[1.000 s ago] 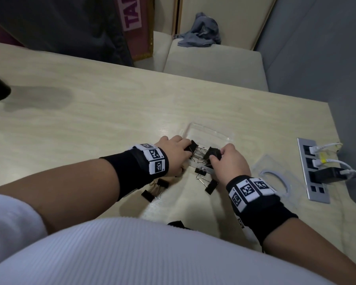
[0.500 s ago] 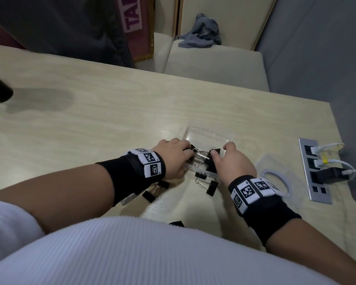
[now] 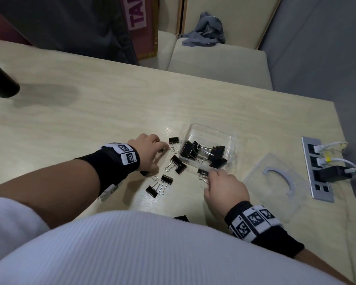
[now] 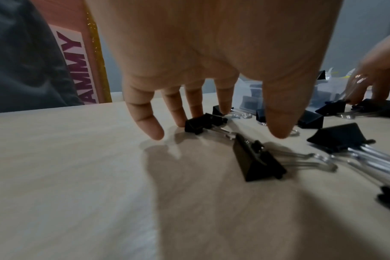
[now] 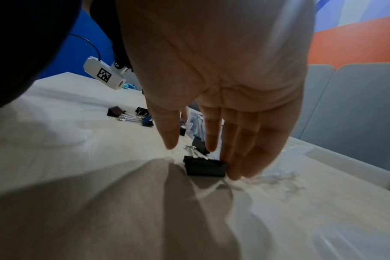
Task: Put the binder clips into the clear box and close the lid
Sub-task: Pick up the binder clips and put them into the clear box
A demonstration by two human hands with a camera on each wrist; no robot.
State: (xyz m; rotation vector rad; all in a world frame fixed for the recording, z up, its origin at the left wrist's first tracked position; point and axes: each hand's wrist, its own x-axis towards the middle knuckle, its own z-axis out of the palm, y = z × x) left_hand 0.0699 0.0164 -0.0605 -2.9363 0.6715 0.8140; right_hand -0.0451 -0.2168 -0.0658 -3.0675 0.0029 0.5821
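Right now both hands sit low over the pale wooden table [image 3: 90, 124], in the middle of the head view. The left hand [image 3: 150, 153] is spread with its fingers extended downward; in the left wrist view its fingertips [image 4: 183, 121] touch a small black binder clip [image 4: 200, 124] on the table surface, while the thumb hangs free of it. Nothing is enclosed by that hand.

The right hand [image 3: 224, 188] reaches down just below the clear box [image 3: 231, 138], right of centre in the head view. In the right wrist view its fingers are straight and close together, and their tips touch the end of another black clip [image 5: 204, 168] lying flat on the table; thumb and forefinger stand apart above the wire handles. It grips nothing.

The clear box stands open and holds several black clips [image 3: 201, 153] heaped together. More loose clips [image 3: 176, 163] lie scattered on the table between the left hand and the box, and a further pair [image 3: 158, 185] lies nearer the lower centre of the frame. The clear lid [image 3: 275, 186] lies flat on the table to the right of the right hand, apart from the box. At the right edge, a metal socket strip [image 3: 317, 171] set in the table has white cables and a black plug in it.
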